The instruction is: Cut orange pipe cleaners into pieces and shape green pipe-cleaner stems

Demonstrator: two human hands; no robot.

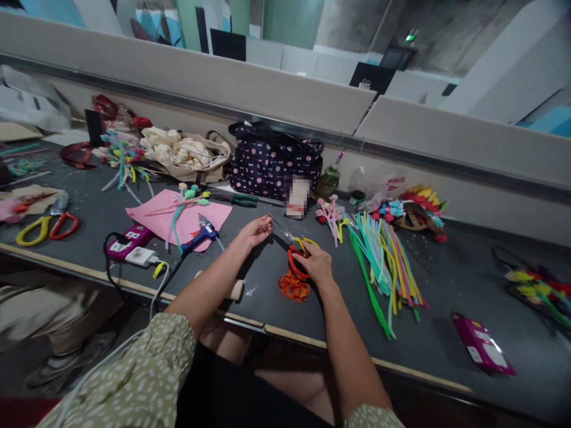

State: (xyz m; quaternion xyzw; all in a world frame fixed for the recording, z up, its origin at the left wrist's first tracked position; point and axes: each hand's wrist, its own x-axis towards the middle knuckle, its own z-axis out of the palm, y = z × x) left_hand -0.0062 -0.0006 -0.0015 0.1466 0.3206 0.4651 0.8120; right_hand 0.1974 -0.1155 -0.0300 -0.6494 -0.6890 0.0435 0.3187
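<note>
My right hand [317,261] grips a pair of scissors [300,257] with one red-orange and one yellow handle, its blades pointing up and left. The fingertips of my left hand [257,230] are pinched together right at the blade tips. Whatever is between them is too small to make out. Just below the scissors, an orange bundle with dark markings [294,288] lies on the dark table. To the right of my right hand is a spread of pipe cleaners [379,255] in green, pale blue, yellow and pink.
Left of my arms, a blue glue gun [200,234] lies on pink paper [145,209] near a purple power strip [129,242]. Other scissors [33,232] lie farther left. A dotted dark bag [272,160] stands behind. Another purple strip [484,345] is at right. A seated person's leg [66,339] shows at left.
</note>
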